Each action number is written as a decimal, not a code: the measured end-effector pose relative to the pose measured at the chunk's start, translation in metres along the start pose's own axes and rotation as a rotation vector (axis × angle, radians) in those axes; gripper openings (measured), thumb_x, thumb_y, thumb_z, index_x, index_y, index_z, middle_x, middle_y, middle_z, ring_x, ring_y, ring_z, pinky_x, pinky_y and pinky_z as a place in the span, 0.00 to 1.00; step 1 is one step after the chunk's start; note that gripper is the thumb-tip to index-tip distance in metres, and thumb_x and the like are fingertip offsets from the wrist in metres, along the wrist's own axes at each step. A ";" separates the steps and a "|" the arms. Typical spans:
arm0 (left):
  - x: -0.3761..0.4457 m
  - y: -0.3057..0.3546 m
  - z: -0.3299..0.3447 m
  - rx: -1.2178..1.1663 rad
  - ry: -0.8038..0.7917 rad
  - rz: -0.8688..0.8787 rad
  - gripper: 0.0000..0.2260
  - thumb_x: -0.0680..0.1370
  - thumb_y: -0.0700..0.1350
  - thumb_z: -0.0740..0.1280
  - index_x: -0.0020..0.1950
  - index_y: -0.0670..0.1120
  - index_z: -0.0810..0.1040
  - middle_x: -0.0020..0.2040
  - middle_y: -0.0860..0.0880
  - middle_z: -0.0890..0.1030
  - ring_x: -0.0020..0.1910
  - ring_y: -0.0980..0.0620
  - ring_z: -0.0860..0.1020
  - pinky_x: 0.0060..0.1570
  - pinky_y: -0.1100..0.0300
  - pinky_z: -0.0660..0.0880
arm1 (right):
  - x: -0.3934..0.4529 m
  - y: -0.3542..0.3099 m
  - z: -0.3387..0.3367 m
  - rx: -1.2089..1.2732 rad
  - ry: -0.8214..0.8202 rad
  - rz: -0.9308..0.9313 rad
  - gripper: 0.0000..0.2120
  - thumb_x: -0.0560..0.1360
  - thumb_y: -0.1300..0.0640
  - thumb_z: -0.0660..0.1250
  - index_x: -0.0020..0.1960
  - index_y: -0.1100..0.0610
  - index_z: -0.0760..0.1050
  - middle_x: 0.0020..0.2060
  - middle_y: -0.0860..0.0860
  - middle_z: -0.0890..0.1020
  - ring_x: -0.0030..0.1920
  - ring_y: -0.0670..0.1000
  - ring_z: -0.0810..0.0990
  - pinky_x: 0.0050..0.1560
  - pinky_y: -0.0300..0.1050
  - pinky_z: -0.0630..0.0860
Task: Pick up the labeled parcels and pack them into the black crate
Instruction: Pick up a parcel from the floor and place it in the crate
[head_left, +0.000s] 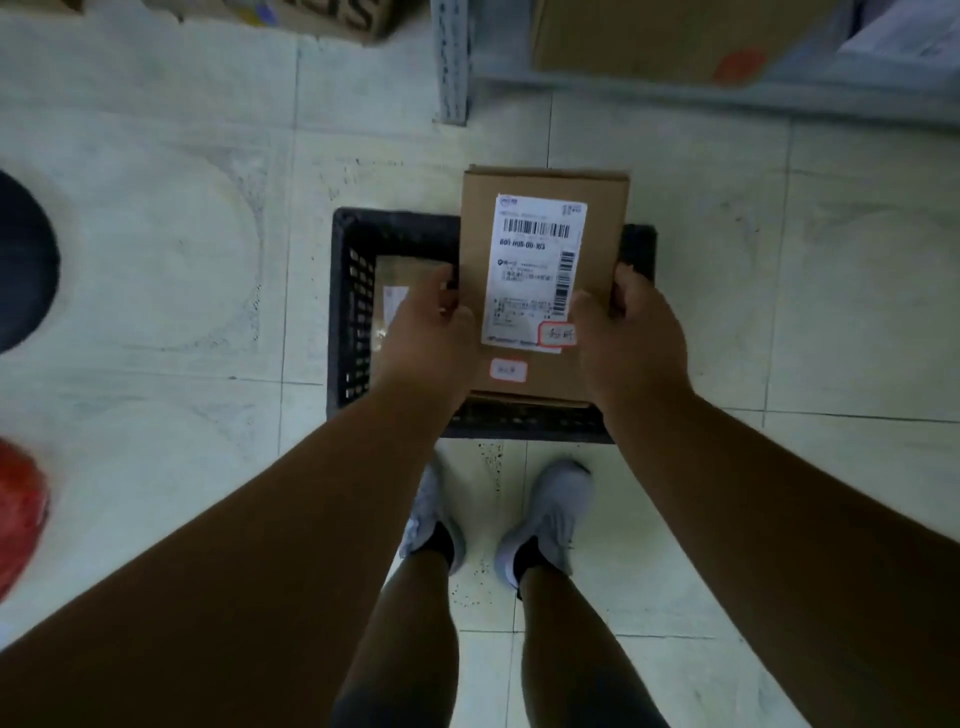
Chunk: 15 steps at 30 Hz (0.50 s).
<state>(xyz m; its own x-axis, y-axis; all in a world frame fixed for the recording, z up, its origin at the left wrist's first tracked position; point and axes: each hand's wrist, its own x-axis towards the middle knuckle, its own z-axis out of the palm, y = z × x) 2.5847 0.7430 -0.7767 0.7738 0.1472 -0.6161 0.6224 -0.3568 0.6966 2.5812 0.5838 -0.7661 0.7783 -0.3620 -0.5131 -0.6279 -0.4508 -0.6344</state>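
Now | parcel (540, 280) gripped between both hands' fingers (449, 291) | apparently above black crate (353, 312)

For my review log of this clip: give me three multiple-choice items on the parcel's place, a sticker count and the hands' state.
1. Where is the cardboard parcel?
A. Above the black crate
B. On the metal shelf
C. Flat on the floor tiles

2. How many small red-bordered stickers are on the parcel?
A. None
B. Two
C. Five

3. How is the parcel held?
A. Left hand alone
B. Right hand alone
C. Both hands in a grip on its sides

Key: 1 A, it covers the crate's middle; 2 B, one overlaps the shipping label, one sits below it; 3 C, left hand and right hand flank it.
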 end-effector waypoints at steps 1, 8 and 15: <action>0.013 -0.025 0.010 -0.003 -0.014 -0.022 0.14 0.79 0.42 0.58 0.58 0.61 0.71 0.43 0.62 0.79 0.38 0.66 0.81 0.30 0.68 0.77 | 0.010 0.021 0.017 0.004 -0.032 0.019 0.05 0.82 0.49 0.60 0.54 0.42 0.74 0.40 0.35 0.78 0.37 0.29 0.79 0.28 0.23 0.70; 0.097 -0.154 0.073 0.049 -0.264 -0.098 0.20 0.80 0.38 0.63 0.70 0.54 0.71 0.59 0.55 0.80 0.54 0.54 0.81 0.40 0.66 0.79 | 0.085 0.137 0.120 0.132 -0.120 0.196 0.08 0.80 0.49 0.64 0.56 0.44 0.80 0.48 0.45 0.86 0.45 0.46 0.86 0.44 0.49 0.84; 0.164 -0.189 0.117 0.501 -0.406 -0.182 0.24 0.80 0.44 0.65 0.76 0.48 0.65 0.77 0.45 0.60 0.71 0.42 0.66 0.56 0.58 0.74 | 0.136 0.190 0.178 0.177 -0.160 0.326 0.13 0.77 0.49 0.66 0.60 0.45 0.79 0.49 0.47 0.85 0.45 0.49 0.85 0.46 0.50 0.84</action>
<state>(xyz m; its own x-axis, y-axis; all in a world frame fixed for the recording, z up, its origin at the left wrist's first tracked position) 2.5808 0.7266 -1.0522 0.4953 -0.0781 -0.8652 0.5331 -0.7590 0.3738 2.5676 0.5935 -1.0595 0.5372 -0.3247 -0.7785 -0.8432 -0.1812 -0.5062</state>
